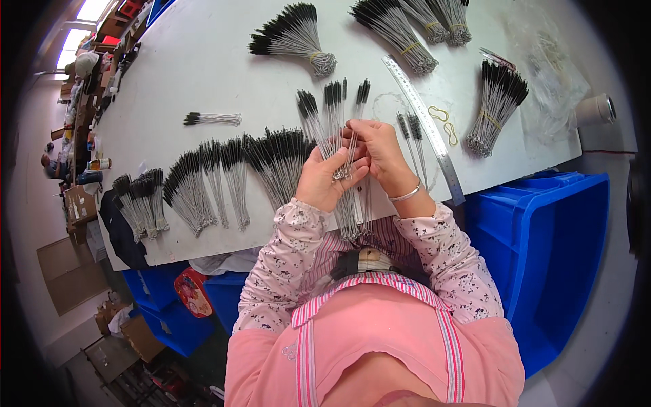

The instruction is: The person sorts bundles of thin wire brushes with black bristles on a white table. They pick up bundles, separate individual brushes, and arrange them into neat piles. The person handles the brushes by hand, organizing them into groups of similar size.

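Close in front of me, my left hand [321, 180] is closed around the wire stems of several thin brushes [308, 112] with black bristle tips and looped wire ends. The bristles point away from me, and the loops show by my palm. My right hand [382, 149], with a bangle at the wrist, pinches wire stems of the same kind of brush [361, 95] between thumb and fingers, right beside the left. More loose brushes [348, 217] lie under my hands at the table edge. Two or so brushes [412, 136] lie just right of my right hand.
Brush rows [186, 183] line the table's near left side, with a small bunch [213, 119] beyond. Banded bundles [298, 41] lie at the back and one [496, 108] at right. A steel ruler [424, 122], rubber bands [444, 123], plastic bag [553, 74] and blue bin [536, 271] are rightward.
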